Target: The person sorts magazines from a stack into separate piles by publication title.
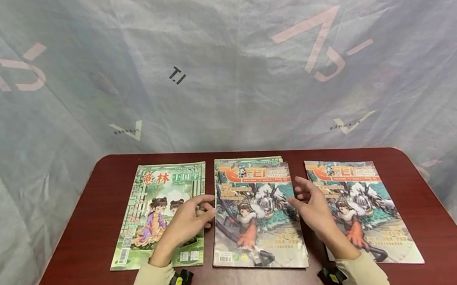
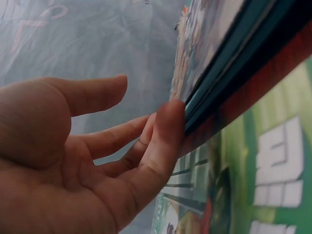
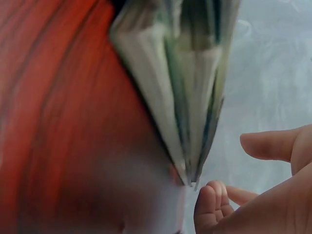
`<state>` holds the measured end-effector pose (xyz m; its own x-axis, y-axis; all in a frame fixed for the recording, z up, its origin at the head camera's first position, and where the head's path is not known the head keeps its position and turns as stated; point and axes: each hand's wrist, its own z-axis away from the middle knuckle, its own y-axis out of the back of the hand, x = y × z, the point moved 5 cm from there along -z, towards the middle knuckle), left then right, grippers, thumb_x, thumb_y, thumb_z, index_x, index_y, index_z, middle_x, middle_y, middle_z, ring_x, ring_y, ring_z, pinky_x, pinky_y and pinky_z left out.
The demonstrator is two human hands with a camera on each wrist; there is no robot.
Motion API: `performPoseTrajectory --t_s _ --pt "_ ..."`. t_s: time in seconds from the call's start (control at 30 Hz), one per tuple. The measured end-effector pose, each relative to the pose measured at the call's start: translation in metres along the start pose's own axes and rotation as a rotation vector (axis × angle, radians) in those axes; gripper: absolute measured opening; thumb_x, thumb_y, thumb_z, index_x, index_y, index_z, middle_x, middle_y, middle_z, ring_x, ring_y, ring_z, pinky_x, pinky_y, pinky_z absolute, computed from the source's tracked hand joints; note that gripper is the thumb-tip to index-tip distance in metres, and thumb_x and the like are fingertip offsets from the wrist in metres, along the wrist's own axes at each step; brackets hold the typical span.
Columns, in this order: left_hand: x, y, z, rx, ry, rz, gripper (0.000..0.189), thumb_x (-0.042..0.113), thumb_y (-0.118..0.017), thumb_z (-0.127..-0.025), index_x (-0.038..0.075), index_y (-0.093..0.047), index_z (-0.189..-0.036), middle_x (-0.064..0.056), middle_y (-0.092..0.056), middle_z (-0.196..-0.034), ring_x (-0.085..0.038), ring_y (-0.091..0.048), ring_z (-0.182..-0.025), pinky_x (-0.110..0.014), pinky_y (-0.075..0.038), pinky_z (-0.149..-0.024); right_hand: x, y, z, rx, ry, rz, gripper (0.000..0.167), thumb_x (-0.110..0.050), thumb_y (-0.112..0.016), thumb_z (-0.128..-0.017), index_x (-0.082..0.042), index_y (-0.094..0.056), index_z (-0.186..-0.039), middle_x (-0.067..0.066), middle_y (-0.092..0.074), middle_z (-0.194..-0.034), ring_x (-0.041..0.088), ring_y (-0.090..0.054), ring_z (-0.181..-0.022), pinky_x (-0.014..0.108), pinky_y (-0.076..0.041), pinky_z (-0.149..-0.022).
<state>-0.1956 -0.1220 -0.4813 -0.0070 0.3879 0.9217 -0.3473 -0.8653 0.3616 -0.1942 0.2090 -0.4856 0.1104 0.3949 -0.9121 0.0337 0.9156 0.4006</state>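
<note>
A middle stack of magazines has a cover with an orange title and a red-clad figure (image 1: 258,217) on top; a green magazine (image 1: 253,159) peeks out behind its far edge. My left hand (image 1: 189,221) is at the stack's left side, fingers loosely bent, a fingertip (image 2: 170,117) against the edge in the left wrist view. On the right side, my right hand (image 1: 316,206) has relaxed fingers and its thumb apart, fingertips close to the edge. The right wrist view shows the stack's page edges (image 3: 151,73) in several layers, with that hand (image 3: 258,190) beside them.
A green magazine with two cartoon children (image 1: 156,223) lies to the left, partly under my left forearm. Another orange-titled magazine (image 1: 371,219) lies to the right, partly behind my right hand. The dark red table (image 1: 71,257) backs onto a grey cloth (image 1: 216,64).
</note>
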Motion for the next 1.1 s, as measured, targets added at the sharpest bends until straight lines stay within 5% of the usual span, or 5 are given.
performPoseTrajectory --t_s 0.37,0.73,1.1 --pt "-0.003 -0.007 -0.002 -0.005 -0.018 -0.078 0.046 0.012 -0.069 -0.111 -0.008 -0.061 -0.151 -0.01 -0.071 -0.112 -0.02 -0.07 -0.08 -0.029 -0.056 -0.069 0.006 0.001 -0.003 -0.067 -0.048 0.003 0.066 0.002 -0.067 -0.107 0.009 -0.04 -0.166 0.025 -0.053 -0.13 0.023 -0.049 -0.097 0.026 -0.046 -0.067" --pt "-0.005 -0.012 -0.001 -0.026 0.033 -0.008 0.049 0.014 -0.068 -0.111 -0.009 -0.058 -0.153 -0.013 -0.072 -0.116 -0.019 -0.072 -0.078 -0.039 -0.063 -0.073 0.011 -0.002 -0.005 -0.143 -0.092 0.081 0.065 -0.001 -0.066 -0.108 0.01 -0.039 -0.166 0.025 -0.054 -0.13 0.028 -0.052 -0.102 0.029 -0.046 -0.07" --pt "-0.006 -0.015 -0.001 0.053 0.114 0.102 0.041 0.01 -0.067 -0.111 -0.012 -0.063 -0.146 -0.02 -0.074 -0.122 -0.02 -0.071 -0.083 -0.04 -0.064 -0.078 0.012 -0.001 -0.004 -0.144 -0.081 0.058 0.06 0.0 -0.066 -0.109 0.012 -0.043 -0.163 0.023 -0.054 -0.126 0.027 -0.049 -0.099 0.03 -0.042 -0.069"
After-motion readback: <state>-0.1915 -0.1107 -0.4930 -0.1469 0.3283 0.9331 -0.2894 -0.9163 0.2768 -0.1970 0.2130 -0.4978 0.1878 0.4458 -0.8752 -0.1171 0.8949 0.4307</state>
